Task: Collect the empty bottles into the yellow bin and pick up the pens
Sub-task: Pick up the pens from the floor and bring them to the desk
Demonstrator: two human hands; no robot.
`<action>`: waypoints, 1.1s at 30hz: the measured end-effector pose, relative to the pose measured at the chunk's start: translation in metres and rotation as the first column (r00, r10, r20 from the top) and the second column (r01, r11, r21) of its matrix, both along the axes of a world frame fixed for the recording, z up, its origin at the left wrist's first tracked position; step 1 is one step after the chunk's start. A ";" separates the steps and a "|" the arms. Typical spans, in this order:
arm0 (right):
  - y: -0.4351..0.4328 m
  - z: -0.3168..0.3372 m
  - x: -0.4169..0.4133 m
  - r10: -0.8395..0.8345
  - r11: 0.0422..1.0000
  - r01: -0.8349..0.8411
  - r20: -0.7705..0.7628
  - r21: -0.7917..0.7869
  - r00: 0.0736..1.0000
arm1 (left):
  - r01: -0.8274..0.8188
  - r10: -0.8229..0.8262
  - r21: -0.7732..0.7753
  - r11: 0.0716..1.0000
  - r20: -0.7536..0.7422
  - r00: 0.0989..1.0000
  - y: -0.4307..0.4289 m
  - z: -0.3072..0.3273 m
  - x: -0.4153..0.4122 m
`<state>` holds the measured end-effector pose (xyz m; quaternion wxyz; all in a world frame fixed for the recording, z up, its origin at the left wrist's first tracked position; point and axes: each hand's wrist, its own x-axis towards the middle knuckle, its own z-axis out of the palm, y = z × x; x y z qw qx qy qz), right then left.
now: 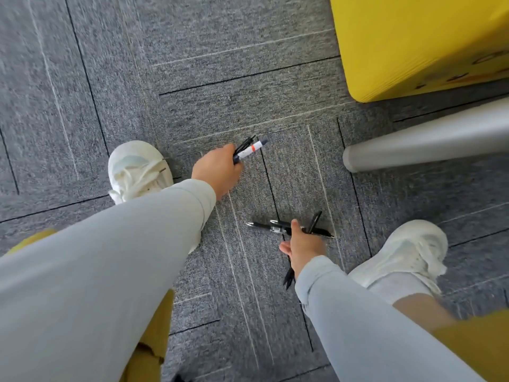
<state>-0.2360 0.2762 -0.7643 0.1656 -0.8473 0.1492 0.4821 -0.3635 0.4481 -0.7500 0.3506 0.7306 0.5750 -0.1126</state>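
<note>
My left hand (217, 172) grips a bundle of pens (249, 148): several black ones and a white marker with an orange band, their ends pointing up and right. My right hand (301, 248) holds several black pens (278, 227) just above the grey carpet; they splay left, right and back under my wrist. The yellow bin (413, 42) stands at the top right, apart from both hands. No bottles are in view.
A grey metal table leg (424, 146) slants across the right side, just below the bin. My two white shoes (137, 169) (405, 252) stand on the grey carpet tiles (82, 78), one to each side of my hands.
</note>
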 end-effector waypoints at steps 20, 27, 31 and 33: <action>0.032 -0.003 0.000 0.590 0.784 -0.621 0.301 0.009 0.749 | 0.020 -0.020 0.008 1.000 -0.047 0.999 0.010 -0.005 -0.020; 0.053 0.064 0.026 0.550 0.695 -0.613 0.271 0.375 0.790 | 0.001 0.003 0.078 0.997 -0.048 0.999 0.014 0.051 -0.007; 0.067 0.125 0.037 0.483 0.638 -0.561 0.293 0.528 0.825 | -0.084 0.079 0.119 0.989 0.050 0.996 0.018 0.109 -0.003; 0.071 0.158 0.038 0.460 0.605 -0.554 0.316 0.573 0.830 | -0.135 0.120 0.153 0.979 0.100 0.988 0.018 0.141 -0.005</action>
